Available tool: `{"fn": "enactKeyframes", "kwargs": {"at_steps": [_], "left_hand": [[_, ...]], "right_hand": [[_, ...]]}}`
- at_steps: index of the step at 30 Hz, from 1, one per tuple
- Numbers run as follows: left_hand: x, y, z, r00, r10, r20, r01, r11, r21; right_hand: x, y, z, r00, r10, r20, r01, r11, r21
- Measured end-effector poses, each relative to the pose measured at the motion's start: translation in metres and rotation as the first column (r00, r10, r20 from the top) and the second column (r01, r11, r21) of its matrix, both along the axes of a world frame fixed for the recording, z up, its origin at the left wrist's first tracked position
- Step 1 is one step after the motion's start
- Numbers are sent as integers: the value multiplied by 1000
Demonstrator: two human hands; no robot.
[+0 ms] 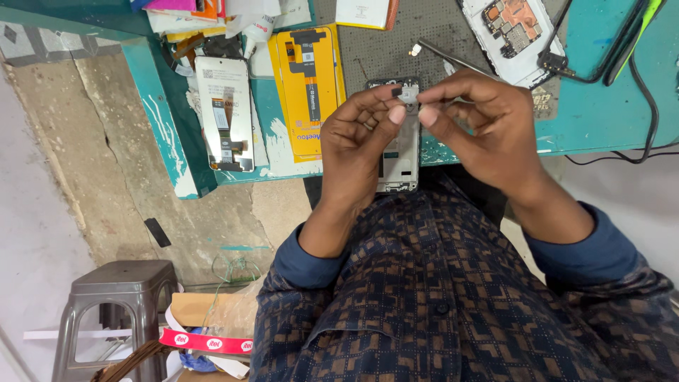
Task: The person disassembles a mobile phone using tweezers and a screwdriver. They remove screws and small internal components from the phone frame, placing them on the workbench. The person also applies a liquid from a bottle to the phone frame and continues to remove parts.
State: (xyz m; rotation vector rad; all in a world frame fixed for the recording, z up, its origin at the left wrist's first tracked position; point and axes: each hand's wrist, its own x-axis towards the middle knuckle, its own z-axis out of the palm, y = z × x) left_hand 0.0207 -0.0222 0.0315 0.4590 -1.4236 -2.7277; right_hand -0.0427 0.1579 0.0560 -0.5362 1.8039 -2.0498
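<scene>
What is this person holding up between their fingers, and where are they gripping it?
A tiny dark component, pinched at its edges by the fingertips of the left hand. The right hand holds a thin pale part beside it, too small to identify.

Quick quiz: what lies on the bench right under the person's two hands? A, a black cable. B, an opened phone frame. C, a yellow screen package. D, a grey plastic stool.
B: the opened phone frame lies directly beneath the left hand and right hand, which pinch a small part above it; the yellow package lies further to the left of the picture.
</scene>
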Motion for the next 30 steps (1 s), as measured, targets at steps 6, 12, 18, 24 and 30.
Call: {"fn": "enactKeyframes", "kwargs": {"at_steps": [6,12,18,24,30], "left_hand": [[3,1,13,1000,1,0,-1,995,104],[3,4,17,1000,3,-31,-1,998,65],[3,6,19,999,-17,-40,20,997,75],[5,5,23,998,-28,-56,28,1000,-9],[9,-3,33,995,-97,-38,91,985,-147]], "right_hand": [[13,-7,-1,996,-90,2,90,992,-88],[14,-7,-1,994,-101,-33,98,992,-78],[17,-4,0,995,-93,-33,92,995,-33],[16,-7,9,997,-66,-46,67,998,13],[1,2,43,993,30,-116,-16,993,116]]}}
